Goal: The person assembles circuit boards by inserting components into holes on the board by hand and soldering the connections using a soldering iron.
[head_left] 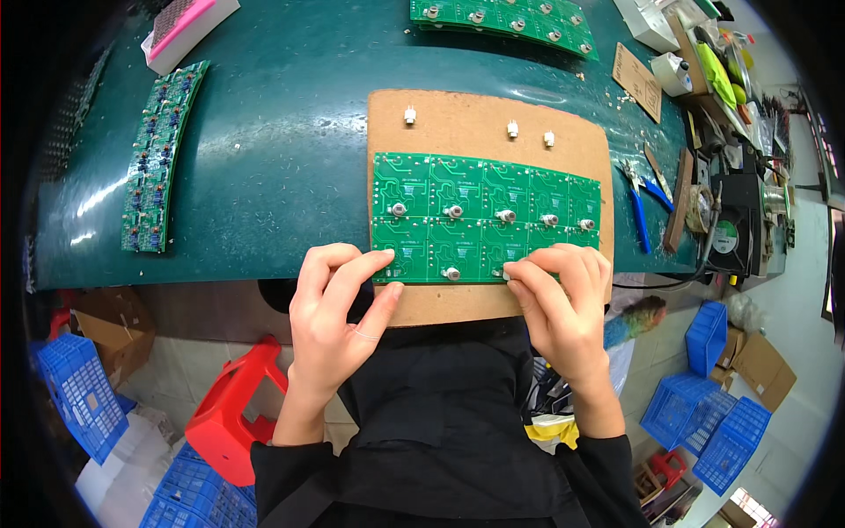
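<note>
A: Where are the person's hands?

B: Well apart from each other, at the near side of a green circuit board [455, 242]. The board lies on a brown cardboard sheet [475, 106] at the near edge of the green counter [273, 141].

A: How is the left hand [330, 327] placed?

B: Its forefinger is at the board's near left corner and the thumb is by the near edge, with a gap between their tips.

A: And the right hand [568, 319]?

B: Its thumb and forefinger come to a small whitish part [506, 275] at the board's near edge. Whether they pinch it or only press on it cannot be told.

A: What else does the board carry?

B: Five silvery-topped parts [452, 211] along its far row, and a single matching part [451, 274] between the hands. Three white parts [512, 129] sit on the cardboard beyond it.

A: And round about?

B: Blue-handled pliers [640, 220] to the right, a narrow populated board [163, 158] to the left, stacked green boards [506, 22] at the far side.
</note>
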Tool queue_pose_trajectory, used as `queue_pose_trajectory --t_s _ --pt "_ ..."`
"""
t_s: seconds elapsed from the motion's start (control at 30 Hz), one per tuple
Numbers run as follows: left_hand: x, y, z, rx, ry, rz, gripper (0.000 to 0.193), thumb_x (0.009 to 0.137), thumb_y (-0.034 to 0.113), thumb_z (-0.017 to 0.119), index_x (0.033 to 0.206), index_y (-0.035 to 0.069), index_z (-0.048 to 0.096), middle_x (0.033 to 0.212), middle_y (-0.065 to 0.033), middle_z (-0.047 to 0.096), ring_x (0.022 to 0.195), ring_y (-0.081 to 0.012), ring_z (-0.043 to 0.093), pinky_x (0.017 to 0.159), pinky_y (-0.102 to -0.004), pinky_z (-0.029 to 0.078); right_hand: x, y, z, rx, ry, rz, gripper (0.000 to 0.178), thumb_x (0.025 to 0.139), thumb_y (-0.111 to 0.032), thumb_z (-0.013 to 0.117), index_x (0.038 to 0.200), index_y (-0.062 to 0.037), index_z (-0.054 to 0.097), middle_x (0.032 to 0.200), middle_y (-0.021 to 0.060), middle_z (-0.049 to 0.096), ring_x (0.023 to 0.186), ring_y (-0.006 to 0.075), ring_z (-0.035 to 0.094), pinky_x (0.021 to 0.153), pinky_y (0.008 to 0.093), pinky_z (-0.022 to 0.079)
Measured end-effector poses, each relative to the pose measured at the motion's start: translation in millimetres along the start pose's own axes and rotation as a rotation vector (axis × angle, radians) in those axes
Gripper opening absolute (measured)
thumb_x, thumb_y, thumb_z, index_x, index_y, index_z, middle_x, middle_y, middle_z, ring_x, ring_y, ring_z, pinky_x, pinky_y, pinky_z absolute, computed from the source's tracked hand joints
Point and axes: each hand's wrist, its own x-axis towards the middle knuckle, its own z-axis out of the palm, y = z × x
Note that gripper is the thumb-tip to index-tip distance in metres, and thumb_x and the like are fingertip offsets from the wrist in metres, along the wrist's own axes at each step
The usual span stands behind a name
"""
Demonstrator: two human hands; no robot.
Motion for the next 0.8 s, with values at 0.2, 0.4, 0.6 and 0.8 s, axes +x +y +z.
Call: queue_pose_trajectory --t_s 0.2,0.4,0.6,0.8 --pt "-2.6 -1.5 2.3 -0.019 0.002 -0.033 0.034 0.071 -0.003 0.077 0.103 0.002 0.069 0.093 -0.009 0.056 0.082 -0.0202 0.058 0.071 -0.0296 0.048 5.9 3.4 -2.9 -0.071 -0.044 -0.107 0.025 0.073 -0.006 0.076 0.096 -0.0075 0.067 0.092 0.0029 0.06 0.086 0.0219 0.059 0.083 0.0389 0.038" --pt "1.4 0.3 0.7 0.009 -0.01 0.015 0.034 0.071 -0.002 0.079 0.103 0.002 0.069 0.093 -0.0095 0.057 0.078 -0.0207 0.058 0.064 -0.0306 0.049 7.4 4.2 -7.9 -0.056 -0.067 -0.125 0.027 0.073 -0.007 0.076 0.098 -0.008 0.067 0.091 0.0025 0.059 0.087 0.0211 0.059 0.084 0.0401 0.038" --pt "-0.8 2.1 -6.7 -0.019 -0.036 -0.084 0.031 0.073 -0.002 0.078 0.103 0.003 0.069 0.092 -0.0097 0.059 0.077 -0.0204 0.059 0.064 -0.0293 0.049 36.8 36.9 -22.0 -0.04 -0.011 -0.093 0.03 0.076 -0.005 0.073 0.106 -0.0102 0.068 0.091 0.006 0.062 0.087 0.0261 0.058 0.081 0.0404 0.042" --pt "2.9 18.8 -19.8 -0.119 0.022 -0.124 0.025 0.077 -0.003 0.073 0.101 0.002 0.07 0.088 -0.0101 0.062 0.078 -0.0204 0.061 0.065 -0.0295 0.05 85.1 98.6 -6.8 -0.126 -0.02 -0.129 0.02 0.082 -0.008 0.069 0.102 -0.01 0.067 0.089 0.0076 0.061 0.089 0.0284 0.06 0.08 0.0395 0.045"
